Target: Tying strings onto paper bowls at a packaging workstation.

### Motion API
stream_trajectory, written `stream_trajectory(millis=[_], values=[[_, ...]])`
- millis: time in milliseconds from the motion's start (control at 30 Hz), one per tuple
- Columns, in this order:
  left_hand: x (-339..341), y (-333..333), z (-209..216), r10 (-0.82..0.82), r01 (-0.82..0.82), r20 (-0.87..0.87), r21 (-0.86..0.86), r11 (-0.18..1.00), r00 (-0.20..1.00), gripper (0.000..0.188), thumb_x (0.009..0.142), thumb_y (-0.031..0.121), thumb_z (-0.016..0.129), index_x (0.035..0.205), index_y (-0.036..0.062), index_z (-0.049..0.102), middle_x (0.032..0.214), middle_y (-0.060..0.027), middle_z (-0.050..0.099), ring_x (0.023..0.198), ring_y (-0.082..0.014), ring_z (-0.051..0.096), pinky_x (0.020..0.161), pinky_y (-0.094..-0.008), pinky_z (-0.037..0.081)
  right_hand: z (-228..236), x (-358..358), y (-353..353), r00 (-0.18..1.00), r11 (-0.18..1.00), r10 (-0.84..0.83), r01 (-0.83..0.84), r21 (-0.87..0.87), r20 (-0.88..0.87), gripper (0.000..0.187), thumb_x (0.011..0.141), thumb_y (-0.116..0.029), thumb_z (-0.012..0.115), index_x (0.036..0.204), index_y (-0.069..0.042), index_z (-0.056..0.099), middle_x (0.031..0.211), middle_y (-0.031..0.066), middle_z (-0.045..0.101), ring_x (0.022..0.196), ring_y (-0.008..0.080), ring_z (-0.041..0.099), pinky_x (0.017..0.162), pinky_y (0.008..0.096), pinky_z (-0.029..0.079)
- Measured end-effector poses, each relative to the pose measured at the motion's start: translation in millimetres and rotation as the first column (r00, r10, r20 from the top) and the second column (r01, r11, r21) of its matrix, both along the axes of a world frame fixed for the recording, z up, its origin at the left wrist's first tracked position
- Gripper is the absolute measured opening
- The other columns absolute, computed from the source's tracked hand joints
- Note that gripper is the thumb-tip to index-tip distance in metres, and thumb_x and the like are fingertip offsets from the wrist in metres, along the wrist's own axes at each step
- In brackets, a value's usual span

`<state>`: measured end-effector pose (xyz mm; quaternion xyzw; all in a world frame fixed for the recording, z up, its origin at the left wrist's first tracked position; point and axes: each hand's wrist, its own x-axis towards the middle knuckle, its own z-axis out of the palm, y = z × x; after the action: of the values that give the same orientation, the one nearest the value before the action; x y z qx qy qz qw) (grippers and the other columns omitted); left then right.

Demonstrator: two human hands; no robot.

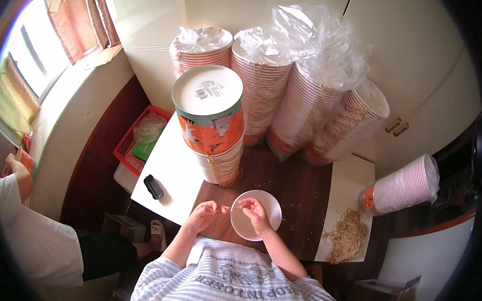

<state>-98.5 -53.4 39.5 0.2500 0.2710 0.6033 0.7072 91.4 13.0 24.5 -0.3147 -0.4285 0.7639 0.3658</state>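
My left hand [208, 213] is closed in a pinch at the left rim of a round white bowl-like tub [249, 231]. Over the tub, my right hand [256, 212] also pinches, its fingertips facing the left ones across a small gap. Whatever the fingers hold is too thin and small to make out. Just beyond stands a stack of paper tubs [212, 131], bottoms up, the top one orange and green, with tan cords [227, 171] hanging along the lower white part. A tangled pile of tan paper cords [347, 236] lies at the table's right end.
Tall plastic-wrapped stacks of paper tubs [261, 93] line the back; another wrapped stack [404, 185] leans at right. A small black case [153, 187] rests on the white tabletop. At left are a red basket [127, 146] and another person [41, 239] holding an orange tub [26, 161].
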Motion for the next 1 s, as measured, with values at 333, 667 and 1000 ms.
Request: stream_trajectory(millis=[333,667,1000], values=[[12,14,13,0.032,-0.055,-0.147,-0.156,0.986,0.989,0.014,0.082,0.004,0.053,0.096,0.0001,0.054,0.090,-0.0050,0.058,0.085,-0.0123,0.055,0.074,-0.0235,0.045,9,3,-10,0.973,0.935,-0.095,0.016,0.353,0.209,0.012,0.082,0.003,0.042,0.093,-0.002,0.042,0.092,0.0091,0.059,0.082,0.0125,0.056,0.076,0.0253,0.044],[28,19,7,-0.032,-0.005,-0.643,-0.056,0.998,0.765,0.020,0.079,0.008,0.059,0.097,-0.0015,0.057,0.082,-0.0015,0.060,0.074,-0.0056,0.053,0.066,-0.0199,0.045,36,0,-1,0.940,0.813,-0.098,-0.113,0.571,0.326,0.015,0.080,0.003,0.045,0.095,-0.001,0.048,0.091,0.0092,0.060,0.081,0.0139,0.057,0.075,0.0261,0.045],[23,20,11,-0.064,0.024,-0.676,-0.068,0.997,0.734,0.010,0.081,0.007,0.057,0.086,-0.0011,0.056,0.080,-0.0019,0.058,0.075,-0.0064,0.053,0.067,-0.0202,0.044,39,-4,9,0.847,0.663,-0.224,-0.229,0.713,0.481,0.021,0.075,0.000,0.056,0.095,-0.004,0.053,0.088,0.0077,0.060,0.082,0.0190,0.058,0.073,0.0291,0.047]])
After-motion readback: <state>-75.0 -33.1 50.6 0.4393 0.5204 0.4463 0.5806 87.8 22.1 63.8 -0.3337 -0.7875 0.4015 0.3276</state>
